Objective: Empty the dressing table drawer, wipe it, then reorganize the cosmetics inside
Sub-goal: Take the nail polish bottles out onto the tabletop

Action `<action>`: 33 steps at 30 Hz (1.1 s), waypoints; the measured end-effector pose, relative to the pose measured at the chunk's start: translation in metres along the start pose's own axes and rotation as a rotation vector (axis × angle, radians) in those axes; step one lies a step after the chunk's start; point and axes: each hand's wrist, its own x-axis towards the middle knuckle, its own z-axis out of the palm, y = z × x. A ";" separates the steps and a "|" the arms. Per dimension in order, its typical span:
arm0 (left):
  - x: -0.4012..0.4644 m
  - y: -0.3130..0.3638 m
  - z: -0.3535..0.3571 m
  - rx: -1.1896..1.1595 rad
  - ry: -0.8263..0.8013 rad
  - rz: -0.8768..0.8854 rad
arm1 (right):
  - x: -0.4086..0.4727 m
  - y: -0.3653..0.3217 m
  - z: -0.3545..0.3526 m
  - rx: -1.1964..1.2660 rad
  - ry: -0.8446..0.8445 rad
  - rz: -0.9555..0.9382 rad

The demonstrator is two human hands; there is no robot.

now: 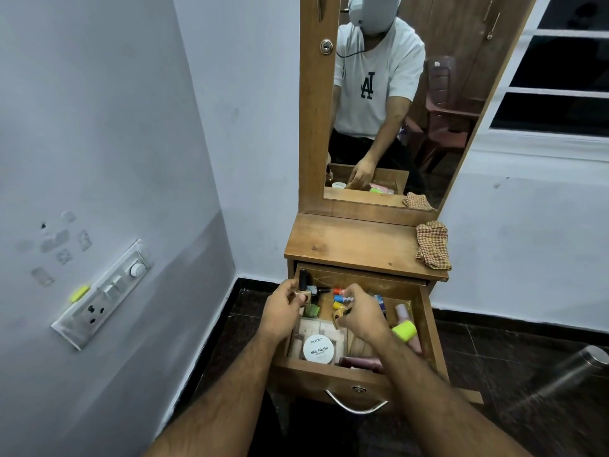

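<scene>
Over the open wooden drawer (425, 319), the left hand (280, 311) has its fingers curled round an upright gold nail polish bottle with a black cap (304, 288). The right hand (361, 313) pinches a small gold bottle (337, 316) above the cosmetics. A checked cloth (432, 245) lies on the wooden surface (349, 242).

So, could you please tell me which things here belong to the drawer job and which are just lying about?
Job: drawer; nail polish bottle in left hand; right hand among small bottles; white jar; checked cloth.
Lying about: switchboard; steel bottle.
</scene>
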 end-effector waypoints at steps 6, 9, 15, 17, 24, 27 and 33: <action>0.049 0.034 -0.010 -0.012 0.049 0.077 | 0.031 -0.039 -0.054 -0.052 0.142 -0.127; 0.079 0.057 -0.017 -0.007 0.054 0.123 | 0.059 -0.053 -0.075 -0.036 0.227 -0.158; 0.136 0.081 -0.013 0.093 0.084 0.129 | 0.115 -0.060 -0.081 -0.019 0.339 -0.121; 0.151 0.084 -0.009 0.123 0.090 0.128 | 0.132 -0.060 -0.075 -0.012 0.347 -0.100; 0.195 0.078 -0.007 0.225 0.071 0.094 | 0.171 -0.064 -0.054 -0.012 0.345 -0.162; 0.211 0.073 -0.007 0.258 0.086 0.094 | 0.188 -0.072 -0.047 -0.036 0.328 -0.213; 0.219 0.073 -0.004 0.243 0.158 0.134 | 0.204 -0.085 -0.041 -0.051 0.332 -0.191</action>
